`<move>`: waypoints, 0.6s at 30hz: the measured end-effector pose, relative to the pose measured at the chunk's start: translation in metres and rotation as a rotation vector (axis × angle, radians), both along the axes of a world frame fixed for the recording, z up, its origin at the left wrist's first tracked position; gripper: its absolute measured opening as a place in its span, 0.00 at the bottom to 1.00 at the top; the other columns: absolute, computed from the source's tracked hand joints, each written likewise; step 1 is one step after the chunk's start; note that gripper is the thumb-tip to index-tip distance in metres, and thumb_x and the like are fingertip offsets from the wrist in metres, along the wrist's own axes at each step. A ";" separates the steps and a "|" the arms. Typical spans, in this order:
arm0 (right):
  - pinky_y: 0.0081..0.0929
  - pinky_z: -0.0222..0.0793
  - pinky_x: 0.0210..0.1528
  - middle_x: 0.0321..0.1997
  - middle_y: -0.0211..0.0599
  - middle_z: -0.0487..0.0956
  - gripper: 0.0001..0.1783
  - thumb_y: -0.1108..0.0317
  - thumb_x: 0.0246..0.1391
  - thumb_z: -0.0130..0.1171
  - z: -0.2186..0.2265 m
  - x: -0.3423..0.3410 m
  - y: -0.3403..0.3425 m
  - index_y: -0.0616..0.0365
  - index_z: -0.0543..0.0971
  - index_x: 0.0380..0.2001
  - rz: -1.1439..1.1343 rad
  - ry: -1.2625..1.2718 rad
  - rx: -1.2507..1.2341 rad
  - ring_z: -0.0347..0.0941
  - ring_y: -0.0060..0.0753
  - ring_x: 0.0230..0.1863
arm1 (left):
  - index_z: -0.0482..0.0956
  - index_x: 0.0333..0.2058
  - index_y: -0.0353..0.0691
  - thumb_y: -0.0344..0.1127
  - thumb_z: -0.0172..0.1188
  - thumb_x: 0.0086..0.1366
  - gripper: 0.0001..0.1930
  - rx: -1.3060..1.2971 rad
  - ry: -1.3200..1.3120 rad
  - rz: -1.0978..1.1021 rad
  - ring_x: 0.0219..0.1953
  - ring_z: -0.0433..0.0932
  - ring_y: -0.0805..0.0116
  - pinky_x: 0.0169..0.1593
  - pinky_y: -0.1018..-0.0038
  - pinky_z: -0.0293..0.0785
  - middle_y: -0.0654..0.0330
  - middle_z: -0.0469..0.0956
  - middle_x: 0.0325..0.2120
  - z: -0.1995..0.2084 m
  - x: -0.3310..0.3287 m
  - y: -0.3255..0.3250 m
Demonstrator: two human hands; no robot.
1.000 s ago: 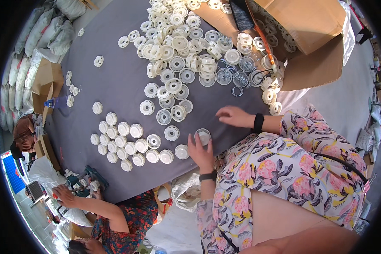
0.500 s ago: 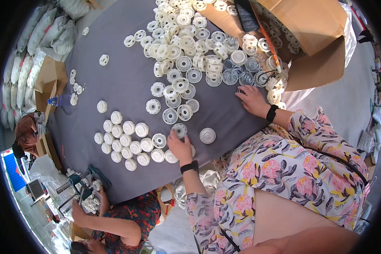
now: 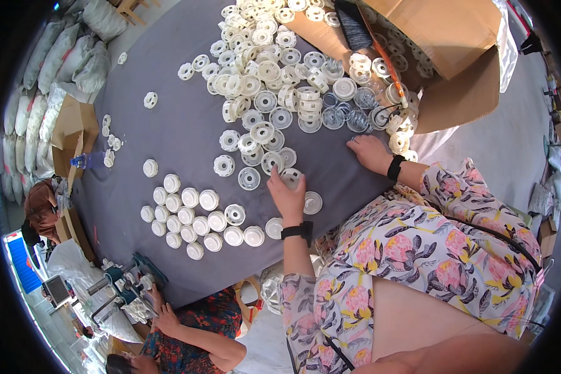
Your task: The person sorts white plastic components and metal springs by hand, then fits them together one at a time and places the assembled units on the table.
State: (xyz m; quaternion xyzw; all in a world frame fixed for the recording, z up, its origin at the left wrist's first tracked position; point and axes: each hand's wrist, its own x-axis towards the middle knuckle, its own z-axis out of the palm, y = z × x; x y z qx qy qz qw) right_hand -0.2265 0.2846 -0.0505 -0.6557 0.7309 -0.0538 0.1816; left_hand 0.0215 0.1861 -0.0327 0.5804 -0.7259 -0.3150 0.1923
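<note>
My left hand (image 3: 287,198) is closed around a white slotted plastic ring (image 3: 292,179), held above the grey-covered table with its fingers round the rim. Just right of my wrist lies a round white cap (image 3: 313,202), and left of it another white disc (image 3: 273,228). My right hand (image 3: 370,154) rests on the table edge side, fingers curled together beside a heap of metal coil springs (image 3: 358,120); what its fingertips pinch, if anything, is too small to make out. Several loose white rings (image 3: 249,178) lie beyond my left hand.
Finished-looking white caps (image 3: 186,215) stand grouped at the left. A large pile of white rings (image 3: 268,70) spreads at the far side, by an open cardboard box (image 3: 461,93) and a brush (image 3: 353,28). A co-worker's hands (image 3: 166,318) are at a bench press (image 3: 121,280), lower left.
My left hand has moved right and away from the cap group, carrying the ring. My right hand has drawn slightly back from the springs. The co-worker's hands have shifted at the press.
</note>
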 end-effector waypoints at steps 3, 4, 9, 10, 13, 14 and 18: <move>0.36 0.67 0.41 0.33 0.39 0.74 0.16 0.73 0.43 0.54 0.005 0.006 -0.004 0.55 0.74 0.39 0.014 -0.127 -0.043 0.71 0.43 0.39 | 0.68 0.45 0.36 0.35 0.69 0.46 0.27 0.062 0.386 0.010 0.43 0.71 0.56 0.47 0.67 0.67 0.54 0.70 0.37 -0.008 -0.007 0.006; 0.36 0.67 0.41 0.33 0.39 0.74 0.16 0.73 0.43 0.54 0.007 0.012 -0.009 0.55 0.74 0.39 0.017 -0.129 -0.045 0.71 0.43 0.39 | 0.69 0.45 0.37 0.33 0.69 0.46 0.26 0.091 0.491 -0.025 0.43 0.71 0.58 0.47 0.68 0.67 0.55 0.71 0.37 -0.013 -0.007 0.007; 0.36 0.67 0.44 0.37 0.37 0.76 0.13 0.72 0.49 0.52 0.030 0.052 -0.037 0.55 0.74 0.41 -0.146 -0.587 -0.326 0.71 0.42 0.41 | 0.71 0.41 0.36 0.32 0.68 0.45 0.23 0.035 0.218 -0.157 0.45 0.72 0.58 0.52 0.69 0.66 0.55 0.73 0.38 0.001 -0.001 0.012; 0.36 0.67 0.44 0.37 0.37 0.76 0.13 0.72 0.49 0.52 0.036 0.059 -0.042 0.55 0.74 0.41 -0.142 -0.588 -0.323 0.71 0.42 0.41 | 0.72 0.40 0.36 0.32 0.67 0.45 0.21 0.048 0.228 -0.178 0.46 0.72 0.56 0.52 0.66 0.65 0.54 0.73 0.39 0.005 0.000 0.016; 0.35 0.68 0.43 0.35 0.36 0.76 0.14 0.73 0.48 0.53 0.044 0.076 -0.051 0.55 0.75 0.41 0.015 -0.653 -0.271 0.71 0.42 0.40 | 0.72 0.38 0.37 0.30 0.64 0.47 0.18 -0.051 0.159 -0.250 0.49 0.70 0.54 0.55 0.60 0.63 0.53 0.73 0.41 0.001 0.010 0.021; 0.35 0.68 0.42 0.34 0.36 0.76 0.14 0.74 0.48 0.54 0.044 0.082 -0.053 0.54 0.75 0.41 0.071 -0.641 -0.275 0.71 0.41 0.39 | 0.72 0.38 0.38 0.29 0.62 0.48 0.16 -0.165 0.074 -0.295 0.51 0.69 0.52 0.56 0.56 0.61 0.53 0.73 0.42 -0.001 0.016 0.023; 0.35 0.68 0.41 0.33 0.34 0.76 0.13 0.74 0.46 0.55 0.026 0.088 -0.055 0.53 0.76 0.38 0.221 -0.558 -0.382 0.71 0.39 0.37 | 0.73 0.36 0.39 0.29 0.60 0.50 0.13 -0.175 -0.036 -0.261 0.47 0.70 0.52 0.55 0.55 0.60 0.53 0.74 0.41 -0.015 0.019 0.029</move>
